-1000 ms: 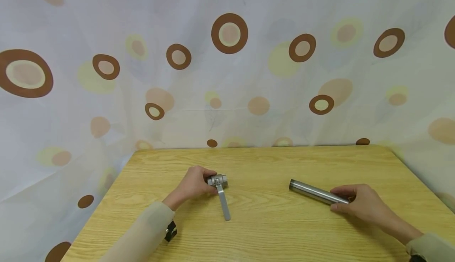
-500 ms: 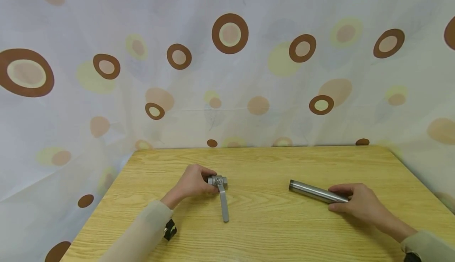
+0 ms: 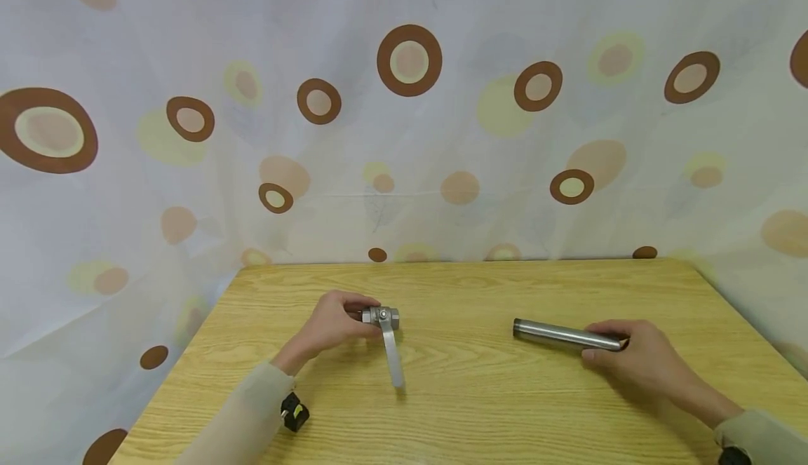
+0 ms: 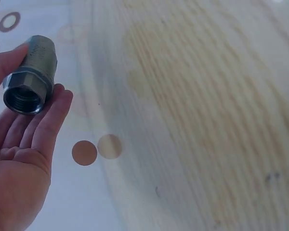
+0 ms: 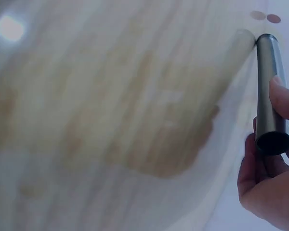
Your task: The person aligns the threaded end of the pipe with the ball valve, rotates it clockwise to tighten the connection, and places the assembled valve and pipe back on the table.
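In the head view, my left hand (image 3: pixel 330 322) pinches a silver ball valve (image 3: pixel 391 318) by its left end. The long flat lever (image 3: pixel 392 356) points toward me over the table. In the left wrist view, my thumb presses the valve (image 4: pixel 41 60) against the fingers, and its threaded hex opening faces the camera. Over on the right, my right hand (image 3: pixel 647 354) holds the near end of a straight steel pipe (image 3: pixel 555 334), whose darker far end points left. The right wrist view has the thumb on the pipe (image 5: pixel 266 91), fingers beneath, and the hollow end open toward the camera.
A light wood-grain table (image 3: pixel 454 409) lies under both hands. Behind it and along both sides hangs a pale curtain (image 3: pixel 467 135) with brown and yellow circles. A gap of bare table separates valve and pipe.
My left hand has shifted slightly left with the valve, and a shadow now shows below the lever tip. The pipe's near end has risen in my right hand; its far end stays about where it was.
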Action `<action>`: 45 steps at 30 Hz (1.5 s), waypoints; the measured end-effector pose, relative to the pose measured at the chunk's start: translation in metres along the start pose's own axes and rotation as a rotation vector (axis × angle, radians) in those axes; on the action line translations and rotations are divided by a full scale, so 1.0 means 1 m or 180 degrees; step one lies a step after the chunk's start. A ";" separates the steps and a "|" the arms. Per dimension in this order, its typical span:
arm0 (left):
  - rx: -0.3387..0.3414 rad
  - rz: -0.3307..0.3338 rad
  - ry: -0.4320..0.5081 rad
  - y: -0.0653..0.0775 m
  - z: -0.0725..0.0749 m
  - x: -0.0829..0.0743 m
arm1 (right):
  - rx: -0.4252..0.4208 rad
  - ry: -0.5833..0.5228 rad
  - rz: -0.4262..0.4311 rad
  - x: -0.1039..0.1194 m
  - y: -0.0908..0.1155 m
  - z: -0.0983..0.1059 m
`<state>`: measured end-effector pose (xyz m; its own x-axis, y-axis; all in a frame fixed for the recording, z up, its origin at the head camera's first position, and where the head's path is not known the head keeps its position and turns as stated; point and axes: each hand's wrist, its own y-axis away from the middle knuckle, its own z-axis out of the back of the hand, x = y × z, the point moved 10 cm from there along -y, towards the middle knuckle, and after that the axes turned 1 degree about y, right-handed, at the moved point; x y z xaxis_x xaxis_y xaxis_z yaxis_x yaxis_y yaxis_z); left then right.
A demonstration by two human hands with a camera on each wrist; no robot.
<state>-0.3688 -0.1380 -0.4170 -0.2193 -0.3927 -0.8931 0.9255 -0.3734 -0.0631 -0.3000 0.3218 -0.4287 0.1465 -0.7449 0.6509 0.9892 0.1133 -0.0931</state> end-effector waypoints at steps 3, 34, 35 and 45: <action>0.0025 0.0031 0.0306 0.003 0.001 -0.001 | -0.0004 -0.0131 0.0001 0.002 0.000 0.002; -0.0012 -0.0193 0.1223 0.018 -0.014 -0.046 | -0.0411 -0.1044 0.0332 0.053 -0.004 0.023; -0.0025 -0.0200 0.1237 0.018 -0.013 -0.047 | -0.0405 -0.1060 0.0355 0.056 -0.004 0.023; -0.0014 -0.0232 0.1229 0.018 -0.012 -0.051 | -0.0324 -0.1233 0.0489 0.078 -0.006 0.013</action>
<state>-0.3374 -0.1147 -0.3780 -0.1531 -0.0198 -0.9880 0.9133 -0.3848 -0.1338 -0.2950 0.2709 -0.3674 0.2990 -0.4204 0.8567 0.9542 0.1238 -0.2723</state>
